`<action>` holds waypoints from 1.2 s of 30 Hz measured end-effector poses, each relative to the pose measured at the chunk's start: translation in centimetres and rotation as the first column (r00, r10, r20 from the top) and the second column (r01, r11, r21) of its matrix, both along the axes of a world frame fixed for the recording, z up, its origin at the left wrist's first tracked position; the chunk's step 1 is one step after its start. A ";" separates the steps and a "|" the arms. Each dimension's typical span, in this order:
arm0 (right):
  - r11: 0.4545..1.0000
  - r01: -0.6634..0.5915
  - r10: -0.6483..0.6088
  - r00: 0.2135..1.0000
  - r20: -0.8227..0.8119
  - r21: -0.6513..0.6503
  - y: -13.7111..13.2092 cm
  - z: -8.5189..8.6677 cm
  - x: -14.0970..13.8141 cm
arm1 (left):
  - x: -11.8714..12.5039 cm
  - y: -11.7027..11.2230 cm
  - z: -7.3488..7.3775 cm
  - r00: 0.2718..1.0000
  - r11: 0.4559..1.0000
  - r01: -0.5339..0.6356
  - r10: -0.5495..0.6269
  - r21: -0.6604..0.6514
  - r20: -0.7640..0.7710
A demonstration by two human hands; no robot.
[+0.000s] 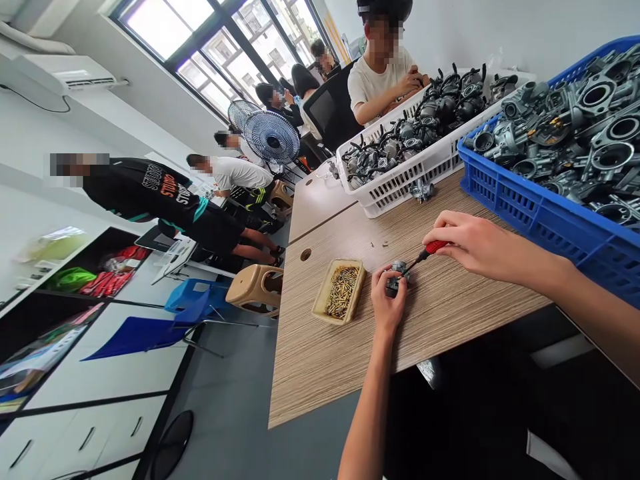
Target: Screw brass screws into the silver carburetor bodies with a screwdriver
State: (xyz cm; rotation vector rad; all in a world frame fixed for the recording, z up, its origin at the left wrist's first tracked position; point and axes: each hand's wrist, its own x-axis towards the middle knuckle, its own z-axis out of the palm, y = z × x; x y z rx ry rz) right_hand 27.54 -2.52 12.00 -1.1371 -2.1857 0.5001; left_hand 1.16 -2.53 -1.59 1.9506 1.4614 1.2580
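Note:
My left hand [388,297] is closed around a small grey metal carburetor [399,268], holding it against the wooden table [330,373]. Between the fingers and thumb of my right hand [463,240] is a screwdriver [436,247] with a red and black handle. Its shaft slants down to the left, and its tip meets the carburetor; the exact contact spot is too small to make out. Left of my left hand stands a cream plastic tub [320,303] holding many small brass-coloured parts [343,292]. Two tiny loose pieces [385,244] lie beyond the carburetor.
A blue crate [530,213] heaped with carburetors borders my right arm. Behind it, a white basket [373,200] holds more, with a single carburetor [421,190] beside it. A co-worker [385,73] sits across the table. Fans [273,138], stools [255,287] and other people are at the left.

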 end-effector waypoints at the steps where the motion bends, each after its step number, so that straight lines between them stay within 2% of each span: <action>1: 1.000 -0.003 0.003 1.000 0.003 0.004 0.0 0.0 0.0 | 0.0 0.0 0.0 1.000 1.000 0.000 0.000 -0.002 0.000; 12: 0.999 0.013 -0.015 0.998 0.054 0.043 -0.9 0.5 -1.0 | 0.1 -0.1 0.3 1.000 1.000 0.014 -0.014 0.005 0.008; 29: 0.996 0.034 -0.039 0.997 0.060 0.080 -0.9 0.4 -1.0 | 0.0 -0.1 0.2 1.000 1.000 0.013 -0.013 -0.017 0.004; 36: 0.989 0.011 -0.027 0.994 0.106 0.148 -2.2 0.8 -2.1 | -0.1 -0.3 -0.6 0.992 0.983 0.003 0.021 -0.183 0.128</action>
